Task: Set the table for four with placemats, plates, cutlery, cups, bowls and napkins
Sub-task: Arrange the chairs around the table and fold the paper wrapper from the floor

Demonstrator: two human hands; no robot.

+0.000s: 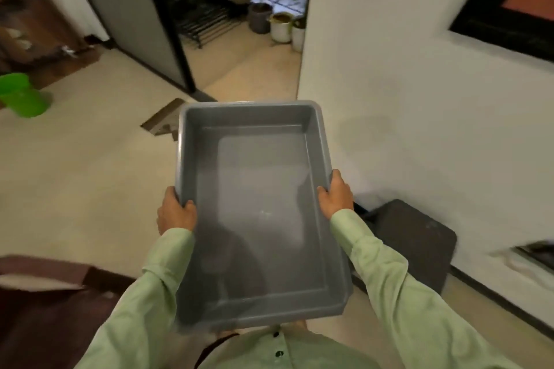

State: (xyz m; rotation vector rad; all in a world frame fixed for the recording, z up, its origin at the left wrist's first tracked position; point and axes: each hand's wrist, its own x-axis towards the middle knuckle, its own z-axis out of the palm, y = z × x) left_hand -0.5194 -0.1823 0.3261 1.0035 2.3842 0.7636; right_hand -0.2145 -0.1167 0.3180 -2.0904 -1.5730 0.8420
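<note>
I hold a grey plastic tub (257, 117) level in front of my body, long side pointing away from me. Nothing lies inside it. My left hand (176, 211) grips the tub's left rim, thumb hooked over the edge. On the right rim sits my right hand (335, 195), gripping the same way. Both arms wear pale green sleeves. No table, placemats, plates, cutlery, cups, bowls or napkins are in view.
A white wall (419, 99) runs close on my right, with a dark box (416, 243) on the floor at its base. Ahead, an open doorway (239, 39) shows potted plants on a rack. A green bucket (21, 96) stands far left. A dark maroon surface (39, 293) lies lower left.
</note>
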